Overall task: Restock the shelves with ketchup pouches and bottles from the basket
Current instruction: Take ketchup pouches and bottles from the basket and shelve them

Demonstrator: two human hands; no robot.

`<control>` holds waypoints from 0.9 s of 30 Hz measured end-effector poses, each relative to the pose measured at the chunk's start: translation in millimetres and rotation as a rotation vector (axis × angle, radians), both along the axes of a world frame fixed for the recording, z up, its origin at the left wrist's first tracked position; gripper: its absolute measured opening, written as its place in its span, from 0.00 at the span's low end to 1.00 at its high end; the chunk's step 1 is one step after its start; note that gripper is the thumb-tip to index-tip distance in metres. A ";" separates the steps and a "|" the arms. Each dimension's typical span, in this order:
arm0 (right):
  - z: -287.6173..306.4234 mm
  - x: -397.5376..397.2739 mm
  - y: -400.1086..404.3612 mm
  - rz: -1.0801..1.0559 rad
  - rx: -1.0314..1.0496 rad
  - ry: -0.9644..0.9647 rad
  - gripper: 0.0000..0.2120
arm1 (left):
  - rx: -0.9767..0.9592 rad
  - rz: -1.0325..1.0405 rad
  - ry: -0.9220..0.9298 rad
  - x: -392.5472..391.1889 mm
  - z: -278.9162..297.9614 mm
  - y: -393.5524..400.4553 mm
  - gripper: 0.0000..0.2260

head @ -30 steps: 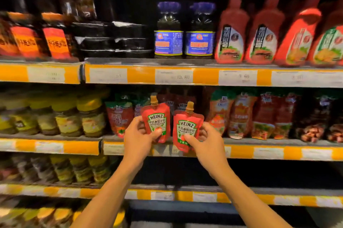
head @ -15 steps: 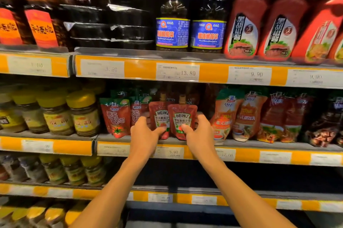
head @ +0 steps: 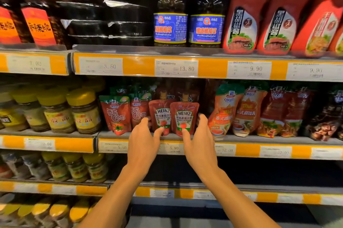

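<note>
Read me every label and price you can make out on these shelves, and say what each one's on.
"HEINZ TOMATO KETCHUP": left pouch
"HEINZ TOMATO KETCHUP": right pouch
"13.80": tag under blue-lidded jars
"9.90": tag under red bottles
"5.90": tag below the pouches
"12.00": tag
Chinese labels and fine print: too blurred.

The single head-worn camera is facing straight into a store shelving unit at close range, looking forward and slightly downward. The middle shelf (head: 241,139) is sitting across the centre of the frame, with the upper shelf (head: 176,51) above and a lower shelf (head: 185,185) below. Both forearms are entering from the bottom edge. The wide-angle lens is bowing the shelf edges toward the frame corners
</note>
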State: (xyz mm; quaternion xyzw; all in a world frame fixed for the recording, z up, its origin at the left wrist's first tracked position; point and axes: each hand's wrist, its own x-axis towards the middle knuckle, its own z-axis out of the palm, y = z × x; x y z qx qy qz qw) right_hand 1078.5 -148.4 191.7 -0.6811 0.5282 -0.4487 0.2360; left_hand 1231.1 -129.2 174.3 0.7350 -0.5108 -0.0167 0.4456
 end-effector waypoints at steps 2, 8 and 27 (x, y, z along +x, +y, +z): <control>-2.5 -2.1 10.6 -0.005 -0.073 -0.001 0.27 | 0.011 0.037 -0.006 0.7 -1.7 7.5 0.23; -4.2 1.1 28.7 0.155 -0.452 0.429 0.19 | -0.108 0.030 -0.405 22.6 -14.8 28.1 0.09; 4.7 40.8 -24.0 0.252 -0.133 0.871 0.23 | -0.015 -0.025 -0.606 40.7 -34.9 31.2 0.19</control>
